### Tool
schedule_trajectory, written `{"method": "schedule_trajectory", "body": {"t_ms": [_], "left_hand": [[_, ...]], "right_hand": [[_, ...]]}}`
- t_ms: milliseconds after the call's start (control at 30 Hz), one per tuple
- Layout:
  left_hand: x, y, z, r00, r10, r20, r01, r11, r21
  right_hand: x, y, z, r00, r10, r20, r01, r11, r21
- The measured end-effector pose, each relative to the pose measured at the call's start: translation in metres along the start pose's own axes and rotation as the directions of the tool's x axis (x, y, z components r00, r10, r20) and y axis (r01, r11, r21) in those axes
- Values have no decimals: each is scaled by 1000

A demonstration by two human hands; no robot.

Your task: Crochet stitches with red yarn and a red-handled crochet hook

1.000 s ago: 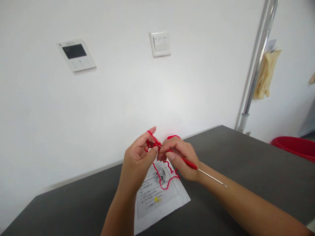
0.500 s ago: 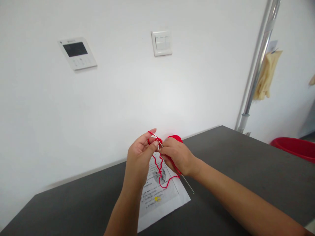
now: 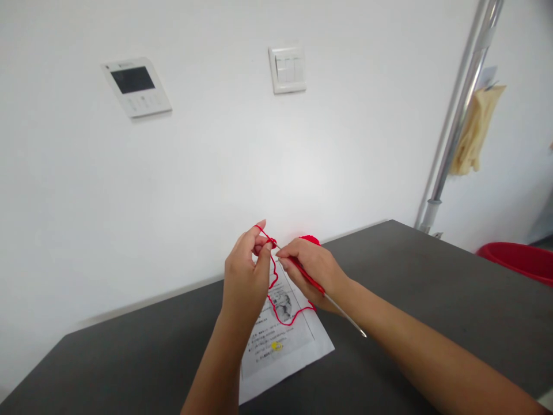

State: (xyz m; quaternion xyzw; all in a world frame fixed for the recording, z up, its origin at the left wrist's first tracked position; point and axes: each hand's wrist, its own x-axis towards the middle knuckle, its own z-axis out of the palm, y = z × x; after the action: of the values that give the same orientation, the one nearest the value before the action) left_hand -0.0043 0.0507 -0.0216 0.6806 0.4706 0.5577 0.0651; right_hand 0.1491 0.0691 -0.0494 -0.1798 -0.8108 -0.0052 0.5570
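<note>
My left hand is closed on red yarn, pinching a small looped bit between thumb and fingers. A strand runs up over its raised index finger. In my right hand is a crochet hook with a red grip and metal ends, held like a pen. The hook's front end reaches the yarn loops at my left fingertips; its rear end points down and right. Loose yarn trails over a printed sheet with a yellow mark. Behind my right hand a red yarn ball is partly hidden.
The dark grey table meets a white wall carrying an intercom panel and a light switch. A metal pole stands at the right, near hanging yellowish gloves. Beyond the table is a red tub.
The crochet hook has swung so its rear end sits farther right, and its red grip shows more. My hands have moved slightly apart. The hanging yarn has shifted.
</note>
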Motion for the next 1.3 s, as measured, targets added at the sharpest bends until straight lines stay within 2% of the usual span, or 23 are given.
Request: {"method": "schedule_trajectory", "body": {"t_ms": [67,167,267,333,400,467,533,667,767,967,1100,1167,1200,1267,1300], "left_hand": [[1,-1,-2,1000,15,-18,-14,999,41],[2,-1,-4,998,46,-40,-43,996,77],[2,-2,-4,997,47,-56,-44,997,58],[3,-1,-4,998,-21,-58,20,1000,-17],[2,1,-4,993,-112,-43,106,986,-126],[1,3,-4,984,-179,-4,173,957,-231],[-1,5,-2,976,-211,52,216,928,-304],[-4,8,4,966,-229,121,259,888,-381],[-4,9,6,969,-229,97,249,888,-386],[-1,6,2,992,-126,2,125,981,-146],[1,0,-4,999,-43,-32,42,999,-17],[2,-3,-5,999,11,-47,-9,999,32],[3,-4,-5,998,44,-49,-42,997,57],[3,-6,-5,992,113,-47,-108,989,103],[3,-6,-5,989,138,-44,-132,984,117]], "right_hand": [[1,-6,-4,991,128,40,-130,991,43],[1,-12,-6,942,326,80,-335,926,176],[-1,-12,-4,918,384,95,-396,881,259],[-2,-6,-1,955,285,75,-294,940,172],[-3,1,4,997,65,43,-67,997,37],[-3,10,8,987,-157,-11,156,986,-61],[-4,16,11,966,-252,-63,241,961,-139],[-4,18,13,952,-293,-84,272,941,-200],[-3,14,13,952,-290,-96,265,941,-210],[1,9,8,969,-244,-37,231,952,-202],[0,7,6,966,-259,-8,253,946,-201],[-1,3,4,979,-206,7,205,968,-145],[-1,1,3,990,-138,11,138,986,-98],[0,-6,-1,996,91,20,-92,995,45],[2,-10,-3,973,231,31,-233,962,140]]}}
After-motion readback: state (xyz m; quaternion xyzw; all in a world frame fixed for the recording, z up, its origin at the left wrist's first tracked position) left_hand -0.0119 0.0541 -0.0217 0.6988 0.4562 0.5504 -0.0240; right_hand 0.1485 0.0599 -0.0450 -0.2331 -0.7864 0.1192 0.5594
